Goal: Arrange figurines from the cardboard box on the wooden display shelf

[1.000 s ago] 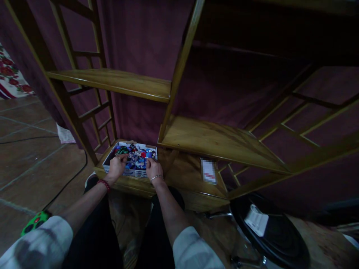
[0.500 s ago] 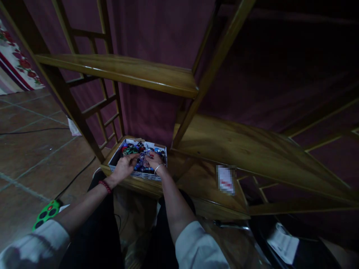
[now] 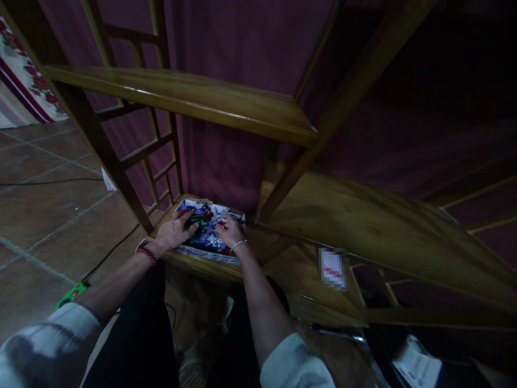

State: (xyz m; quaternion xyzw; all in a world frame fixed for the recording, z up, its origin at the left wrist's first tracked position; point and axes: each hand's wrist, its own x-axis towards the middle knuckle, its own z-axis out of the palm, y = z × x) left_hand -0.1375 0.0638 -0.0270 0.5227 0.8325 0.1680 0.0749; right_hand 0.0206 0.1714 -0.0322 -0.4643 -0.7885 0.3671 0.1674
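Note:
A white cardboard box (image 3: 210,255) with a printed side sits on the low wooden shelf, filled with small shiny pieces (image 3: 208,233) in purple, blue, green and red; they may be wrapped sweets, but the picture is too dim to be sure. My left hand (image 3: 174,230) rests over the box's left side, its fingers spread on the contents around a green piece (image 3: 197,221). Over the right side, my right hand (image 3: 231,230) has its fingers bent together among the pieces, with a bit of red by the fingertips. Whatever they grip is too small to name.
An upper wooden shelf (image 3: 181,102) juts out above the box, and a lattice side panel (image 3: 149,151) stands left of it. A blurred white packet (image 3: 333,268) lies on the low shelf to the right. A green power strip (image 3: 72,293) and black cable are on the tiled floor.
My left hand has opened from a closed grip and moved left over the box. The right hand stays among the pieces. The view has shifted slightly.

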